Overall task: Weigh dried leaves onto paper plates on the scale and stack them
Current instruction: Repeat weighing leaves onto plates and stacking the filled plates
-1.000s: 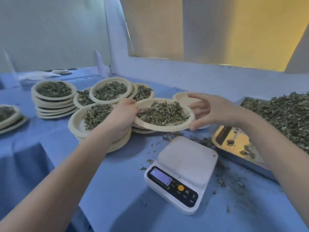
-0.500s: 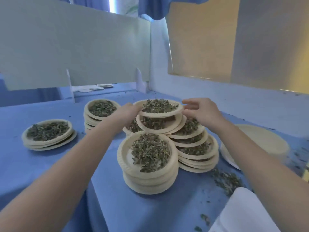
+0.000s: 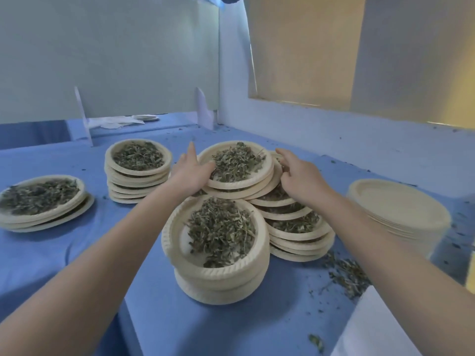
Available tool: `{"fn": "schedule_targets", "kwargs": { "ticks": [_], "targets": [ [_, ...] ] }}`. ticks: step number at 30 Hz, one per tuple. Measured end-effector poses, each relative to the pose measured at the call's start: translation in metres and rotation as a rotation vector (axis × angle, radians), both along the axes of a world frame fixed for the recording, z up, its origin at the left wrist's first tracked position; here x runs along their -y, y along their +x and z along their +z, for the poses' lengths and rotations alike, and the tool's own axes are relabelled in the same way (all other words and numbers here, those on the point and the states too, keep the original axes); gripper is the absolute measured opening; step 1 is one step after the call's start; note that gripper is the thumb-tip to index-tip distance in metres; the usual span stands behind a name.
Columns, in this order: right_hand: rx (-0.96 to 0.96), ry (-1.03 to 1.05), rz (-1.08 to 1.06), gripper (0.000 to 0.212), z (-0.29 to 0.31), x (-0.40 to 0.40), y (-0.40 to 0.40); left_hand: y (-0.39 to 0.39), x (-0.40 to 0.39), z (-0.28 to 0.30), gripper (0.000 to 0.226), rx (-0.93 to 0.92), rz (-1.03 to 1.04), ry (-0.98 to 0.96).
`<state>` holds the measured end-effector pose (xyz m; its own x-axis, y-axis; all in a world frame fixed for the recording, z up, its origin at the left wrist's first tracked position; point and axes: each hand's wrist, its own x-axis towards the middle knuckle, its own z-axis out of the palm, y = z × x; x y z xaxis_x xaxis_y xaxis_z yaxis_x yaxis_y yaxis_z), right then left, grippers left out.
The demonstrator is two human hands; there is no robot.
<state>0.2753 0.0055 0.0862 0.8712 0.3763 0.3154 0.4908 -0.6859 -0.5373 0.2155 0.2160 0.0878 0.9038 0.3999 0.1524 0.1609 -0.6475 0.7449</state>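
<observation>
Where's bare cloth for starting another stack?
Free: between the left stack and the near stack; also in front of the near stack. Crowded: middle stacks touch, and loose leaves litter the right beside the empty plates.

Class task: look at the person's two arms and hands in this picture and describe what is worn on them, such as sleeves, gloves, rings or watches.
Nothing is worn that shows. Both forearms are bare from the frame edge to the wrist, with no sleeve in view. The left hand and right hand have no gloves, and no watch, bracelet or ring is visible. The fingers look slim and bare; nail detail is too blurred to tell.
</observation>
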Motion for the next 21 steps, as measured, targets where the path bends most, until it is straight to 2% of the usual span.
{"fn": "schedule_targets", "kwargs": {
  "ticks": [7,11,16,21],
  "targets": [
    [-0.012,0.026,-0.022,0.062,0.011,0.018,-0.021,-0.023,0.028,0.021,0.066,0.099,-0.048,0.147],
    [0.011,0.046,-0.006,0.059,0.023,0.042,-0.04,-0.032,0.08,0.032,0.062,0.138,-0.26,0.236],
    [0.035,0.051,-0.038,0.057,0.037,0.097,-0.055,-0.025,0.17,0.036,0.066,0.091,-0.496,0.233],
    [0.017,0.048,-0.154,0.054,0.033,0.178,-0.051,0.002,0.258,0.027,0.066,-0.001,-0.653,0.128]
  ]
}}
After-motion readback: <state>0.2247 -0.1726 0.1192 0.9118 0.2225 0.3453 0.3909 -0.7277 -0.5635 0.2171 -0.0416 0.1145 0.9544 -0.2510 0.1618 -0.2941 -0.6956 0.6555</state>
